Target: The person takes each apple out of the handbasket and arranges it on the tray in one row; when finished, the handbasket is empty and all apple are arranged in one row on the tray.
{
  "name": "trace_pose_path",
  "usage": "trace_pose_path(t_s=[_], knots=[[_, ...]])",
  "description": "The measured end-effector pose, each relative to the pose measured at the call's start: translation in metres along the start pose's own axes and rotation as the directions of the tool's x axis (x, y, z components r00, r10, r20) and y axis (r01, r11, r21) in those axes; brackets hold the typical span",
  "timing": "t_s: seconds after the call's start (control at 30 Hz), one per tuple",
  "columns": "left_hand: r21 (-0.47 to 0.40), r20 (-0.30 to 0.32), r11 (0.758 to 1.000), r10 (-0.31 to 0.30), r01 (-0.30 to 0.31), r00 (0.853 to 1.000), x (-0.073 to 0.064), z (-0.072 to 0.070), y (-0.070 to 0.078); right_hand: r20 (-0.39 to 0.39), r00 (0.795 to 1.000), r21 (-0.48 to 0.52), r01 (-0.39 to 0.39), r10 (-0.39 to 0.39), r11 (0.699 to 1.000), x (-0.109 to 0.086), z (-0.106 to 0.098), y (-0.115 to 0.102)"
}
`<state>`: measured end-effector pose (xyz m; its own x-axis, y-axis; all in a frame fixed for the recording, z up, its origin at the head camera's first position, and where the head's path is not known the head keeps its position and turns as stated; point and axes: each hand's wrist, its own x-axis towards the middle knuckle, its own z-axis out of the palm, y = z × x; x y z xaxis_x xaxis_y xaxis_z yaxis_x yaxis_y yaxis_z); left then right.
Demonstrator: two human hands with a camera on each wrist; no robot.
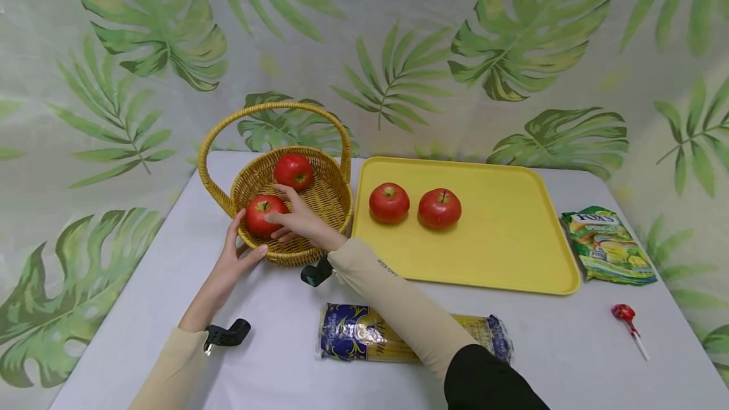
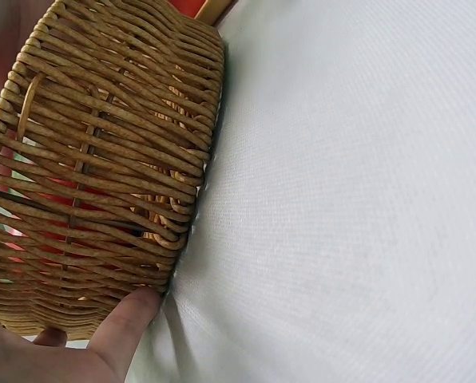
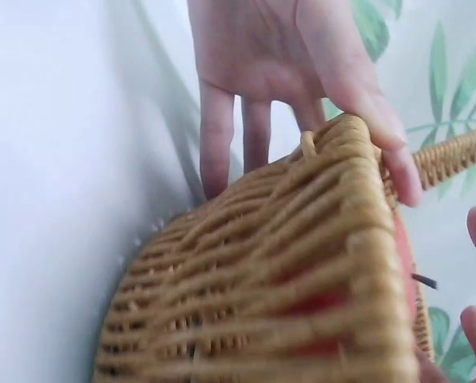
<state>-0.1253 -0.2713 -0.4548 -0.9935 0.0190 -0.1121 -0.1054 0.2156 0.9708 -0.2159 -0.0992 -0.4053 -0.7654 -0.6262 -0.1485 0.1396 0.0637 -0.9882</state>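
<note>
A woven wicker basket (image 1: 296,257) with a tall arched handle stands at the left of the table, with two red apples in it. My left hand (image 1: 232,261) holds the basket's near left side, one digit over the rim and others against the outer weave. In the left wrist view fingers (image 2: 126,327) press low on the weave (image 2: 102,175). Inside the basket, my right hand (image 1: 304,217) hovers at the nearer apple (image 1: 259,223), fingers spread and thumb over its right side. Contact is unclear. Behind it sits the other apple (image 1: 293,171).
A yellow tray (image 1: 501,233) right of the basket bears two apples (image 1: 389,202). In front lies a spaghetti pack (image 1: 393,334), partly under my right forearm. A green Fox's candy bag (image 1: 609,245) and a red lollipop (image 1: 624,314) lie at the right.
</note>
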Motion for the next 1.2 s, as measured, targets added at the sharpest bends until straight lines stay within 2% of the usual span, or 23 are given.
trace_pose_path(t_s=[0.13,0.47,0.8,1.0,1.2], knots=[[-0.002,-0.001,1.000,0.003,-0.003,1.000,0.000,0.001,0.000,-0.039,0.999,0.015,-0.034,0.035,0.999,0.007,0.005,0.003],[-0.005,0.003,1.000,0.016,-0.016,1.000,-0.001,0.001,0.001,-0.079,0.990,0.048,-0.113,0.117,0.992,0.016,0.016,0.011],[0.005,-0.001,1.000,0.004,-0.004,1.000,-0.002,0.001,0.002,-0.142,0.981,0.117,-0.118,0.134,0.986,0.017,0.021,0.012],[0.013,-0.007,1.000,0.006,-0.006,1.000,-0.001,0.001,0.001,-0.171,0.976,0.142,-0.111,0.135,0.984,0.016,0.014,0.011],[0.019,-0.003,1.000,0.009,-0.009,1.000,-0.001,0.000,-0.001,-0.152,0.979,0.147,-0.111,0.133,0.983,0.012,-0.004,0.006]])
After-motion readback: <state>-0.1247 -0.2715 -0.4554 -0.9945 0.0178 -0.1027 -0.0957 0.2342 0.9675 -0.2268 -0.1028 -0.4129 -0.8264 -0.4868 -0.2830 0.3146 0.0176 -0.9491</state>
